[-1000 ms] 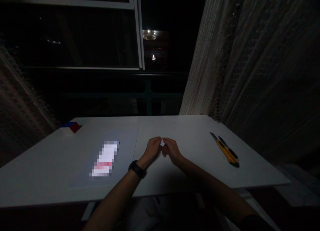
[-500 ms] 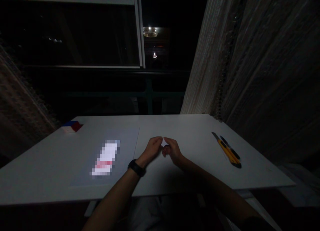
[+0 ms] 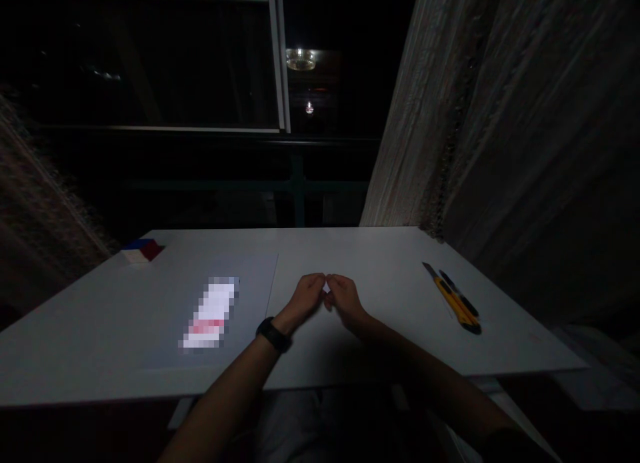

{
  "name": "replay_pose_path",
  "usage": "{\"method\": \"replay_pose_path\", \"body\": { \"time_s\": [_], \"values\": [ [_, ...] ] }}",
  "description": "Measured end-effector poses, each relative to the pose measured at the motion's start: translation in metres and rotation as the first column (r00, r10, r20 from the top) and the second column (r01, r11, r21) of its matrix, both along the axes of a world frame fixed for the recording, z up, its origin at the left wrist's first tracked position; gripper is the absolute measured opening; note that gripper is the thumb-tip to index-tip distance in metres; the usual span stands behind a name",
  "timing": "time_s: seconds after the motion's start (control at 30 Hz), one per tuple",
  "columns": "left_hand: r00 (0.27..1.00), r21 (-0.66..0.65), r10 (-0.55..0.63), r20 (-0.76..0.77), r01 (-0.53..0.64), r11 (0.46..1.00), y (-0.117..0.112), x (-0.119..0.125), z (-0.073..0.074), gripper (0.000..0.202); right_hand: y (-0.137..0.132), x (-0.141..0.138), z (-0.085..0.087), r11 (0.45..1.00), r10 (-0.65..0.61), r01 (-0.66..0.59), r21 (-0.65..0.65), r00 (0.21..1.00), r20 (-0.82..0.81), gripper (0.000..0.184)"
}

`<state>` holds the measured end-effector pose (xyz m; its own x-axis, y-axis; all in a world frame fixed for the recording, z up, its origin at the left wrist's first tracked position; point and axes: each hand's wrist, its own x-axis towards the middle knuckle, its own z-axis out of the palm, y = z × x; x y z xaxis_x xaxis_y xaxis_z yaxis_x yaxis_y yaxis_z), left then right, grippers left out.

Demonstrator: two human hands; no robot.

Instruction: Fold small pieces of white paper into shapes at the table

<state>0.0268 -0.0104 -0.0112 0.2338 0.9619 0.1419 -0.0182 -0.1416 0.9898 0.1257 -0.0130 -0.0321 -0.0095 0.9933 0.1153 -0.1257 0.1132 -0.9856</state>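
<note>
While the left hand (image 3: 306,295) and right hand (image 3: 344,299) meet over the middle of the white table (image 3: 380,263), both pinching a small white paper scrap (image 3: 327,287) between them, a light, even fingertip grip should spare it creases.

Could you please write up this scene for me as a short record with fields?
Setting: dim room; white table before a dark window; curtain at the right.
Left hand: fingertips pinch a small white piece; black wristwatch on the wrist.
Right hand: pinches the same piece from the other side; both grips closed on it.
Right of the hands: yellow utility knife and black pen, side by side, untouched.
Far left corner: red, blue and white block.
</note>
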Motion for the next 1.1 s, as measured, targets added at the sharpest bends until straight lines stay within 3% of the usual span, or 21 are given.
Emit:
{"method": "replay_pose_path", "body": {
  "time_s": [0.37, 0.63, 0.87, 1.0, 1.1],
  "values": [
    [0.999, -0.072, -0.027, 0.045, 0.030, 0.997, 0.000, -0.001, 0.001, 0.026, 0.003, 0.003, 0.003, 0.996, 0.048, -0.054, -0.072, 0.995, -0.093, 0.027],
    [0.998, 0.063, -0.037, -0.048, 0.040, 0.997, 0.004, -0.004, -0.001, 0.028, 0.002, 0.004, 0.003, 0.997, 0.055, -0.060, -0.051, 0.993, -0.105, 0.031],
    [0.998, 0.028, -0.063, 0.004, 0.063, 0.998, 0.005, -0.002, -0.005, 0.031, 0.002, 0.009, 0.008, 0.998, 0.061, -0.065, -0.025, 0.989, -0.138, 0.030],
    [0.999, 0.072, 0.042, -0.012, -0.041, 0.997, 0.008, -0.005, -0.004, 0.028, 0.002, 0.018, 0.014, 0.994, 0.108, -0.105, 0.040, 0.989, -0.101, 0.027],
    [0.990, 0.145, 0.113, -0.082, -0.101, 0.984, 0.008, -0.011, 0.002, 0.023, 0.002, 0.025, 0.018, 0.981, 0.140, -0.134, 0.138, 0.990, -0.033, 0.037]
  ]
}}
